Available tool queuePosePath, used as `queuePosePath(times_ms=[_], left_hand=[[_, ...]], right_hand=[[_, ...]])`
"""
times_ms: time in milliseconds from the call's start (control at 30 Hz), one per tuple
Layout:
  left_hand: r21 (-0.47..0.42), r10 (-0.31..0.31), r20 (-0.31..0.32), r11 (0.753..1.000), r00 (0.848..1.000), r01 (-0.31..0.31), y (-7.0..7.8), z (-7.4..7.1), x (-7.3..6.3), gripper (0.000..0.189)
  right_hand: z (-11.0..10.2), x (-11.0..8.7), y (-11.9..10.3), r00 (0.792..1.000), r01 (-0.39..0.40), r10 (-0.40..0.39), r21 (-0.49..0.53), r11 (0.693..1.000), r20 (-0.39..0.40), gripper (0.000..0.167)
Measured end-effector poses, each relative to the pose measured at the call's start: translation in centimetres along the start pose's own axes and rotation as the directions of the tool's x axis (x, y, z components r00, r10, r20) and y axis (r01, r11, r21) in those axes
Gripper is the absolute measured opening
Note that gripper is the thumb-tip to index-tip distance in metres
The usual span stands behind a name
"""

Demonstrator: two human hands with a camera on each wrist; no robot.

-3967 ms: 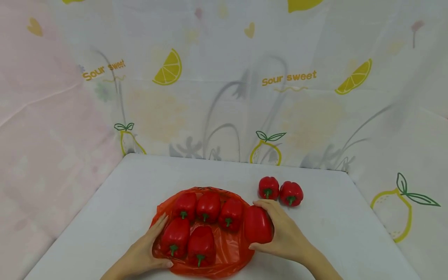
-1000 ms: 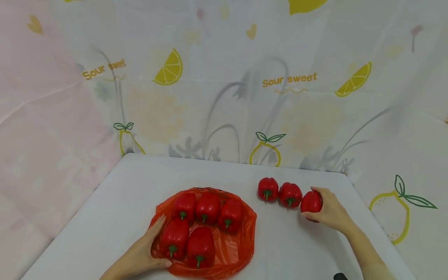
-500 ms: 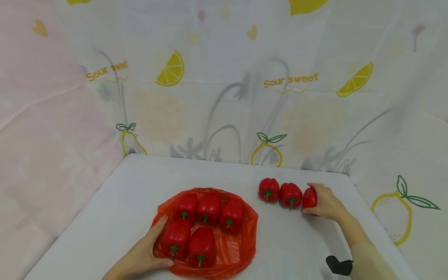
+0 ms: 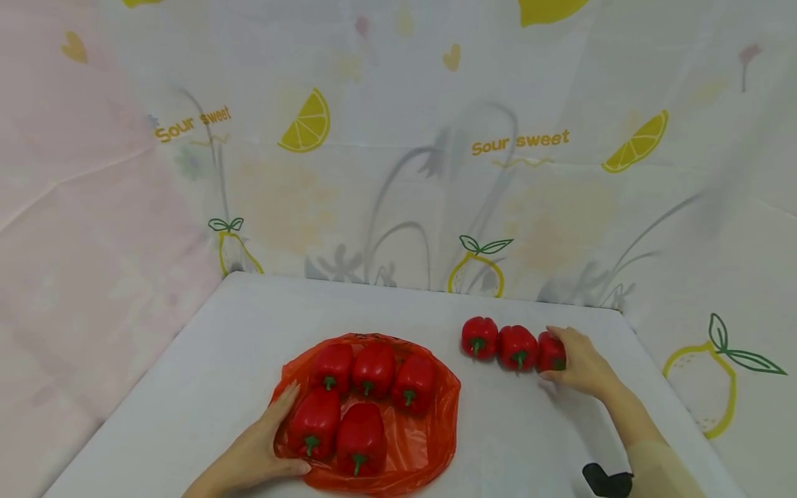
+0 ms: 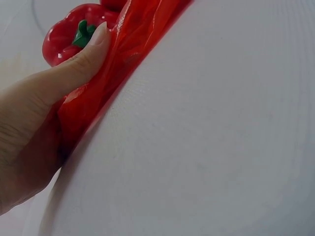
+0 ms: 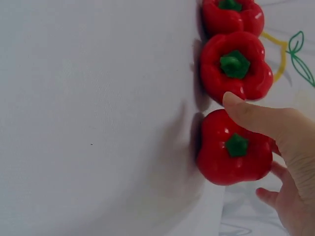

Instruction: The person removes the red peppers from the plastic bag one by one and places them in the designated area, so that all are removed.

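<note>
My left hand (image 4: 258, 443) holds the left side of a red plastic bag (image 4: 445, 429), its edge rolled down. The thumb (image 5: 81, 69) lies over the bag's rim by a red bell pepper (image 5: 61, 37); the other fingers are largely hidden behind the bag. Several bell peppers (image 4: 361, 439) lie inside, green stems towards me. At the back right, my right hand (image 4: 582, 363) holds another bell pepper (image 6: 234, 147) on the table, thumb on one side and fingers behind it. That pepper's stem faces the right wrist camera.
Two red bell peppers (image 4: 479, 339) (image 4: 517, 347) stand side by side to the left of the held one, forming a row on the white table (image 4: 510, 429). Behind the table hangs a pale cloth (image 4: 398, 194) printed with lemons.
My right hand has carried a bell pepper from the bag's right side to the end of the back row, and its stem has turned into view. My left hand stays at the bag.
</note>
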State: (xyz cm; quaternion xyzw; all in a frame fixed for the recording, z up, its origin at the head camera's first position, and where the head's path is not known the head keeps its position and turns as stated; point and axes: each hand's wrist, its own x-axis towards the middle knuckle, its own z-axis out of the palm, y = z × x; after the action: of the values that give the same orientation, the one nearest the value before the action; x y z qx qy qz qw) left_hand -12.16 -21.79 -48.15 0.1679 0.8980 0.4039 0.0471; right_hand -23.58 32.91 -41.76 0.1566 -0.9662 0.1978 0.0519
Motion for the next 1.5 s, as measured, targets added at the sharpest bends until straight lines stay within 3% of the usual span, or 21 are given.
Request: queuePosePath(times_ms=[100, 267, 467, 733, 933, 1133, 1300, 1500], left_hand=[[0.003, 0.0, 0.001, 1.0, 1.0, 0.0, 0.0, 0.0, 0.0, 0.118], [0.011, -0.001, -0.001, 1.0, 1.0, 0.001, 0.1, -0.1, 0.0, 0.119], [0.012, -0.006, 0.0, 1.0, 1.0, 0.006, 0.2, -0.1, 0.0, 0.118], [0.014, -0.01, -0.011, 1.0, 1.0, 0.01, 0.1, -0.1, 0.1, 0.118], [0.02, -0.004, -0.011, 1.0, 1.0, 0.004, 0.2, -0.1, 0.1, 0.117], [0.028, 0.012, -0.018, 1.0, 1.0, -0.012, 0.1, -0.3, 0.1, 0.118], [0.028, -0.004, -0.015, 1.0, 1.0, 0.005, 0.1, -0.3, 0.1, 0.119], [0.031, 0.023, -0.007, 0.999, 1.0, -0.023, 0.3, -0.3, 0.1, 0.116]], right_hand=[[-0.3, 0.0, -0.6, 1.0, 0.005, -0.005, 0.002, 1.0, -0.028, 0.083], [-0.7, 0.1, -2.9, 0.992, 0.08, -0.078, 0.021, 0.997, -0.094, 0.082], [-0.3, -0.2, -6.4, 0.969, 0.172, -0.165, 0.022, 0.985, -0.183, 0.078], [0.2, -0.6, -10.2, 0.891, 0.321, -0.299, 0.009, 0.947, -0.343, 0.06], [0.2, -1.1, -12.2, 0.843, 0.42, -0.346, 0.101, 0.902, -0.413, 0.051], [0.0, -1.7, -14.5, 0.84, 0.481, -0.376, 0.218, 0.849, -0.391, 0.053], [-0.1, -1.9, -16.0, 0.84, 0.502, -0.403, 0.238, 0.832, -0.364, 0.053], [0.2, -1.9, -17.4, 0.84, 0.516, -0.421, 0.266, 0.814, -0.341, 0.053]])
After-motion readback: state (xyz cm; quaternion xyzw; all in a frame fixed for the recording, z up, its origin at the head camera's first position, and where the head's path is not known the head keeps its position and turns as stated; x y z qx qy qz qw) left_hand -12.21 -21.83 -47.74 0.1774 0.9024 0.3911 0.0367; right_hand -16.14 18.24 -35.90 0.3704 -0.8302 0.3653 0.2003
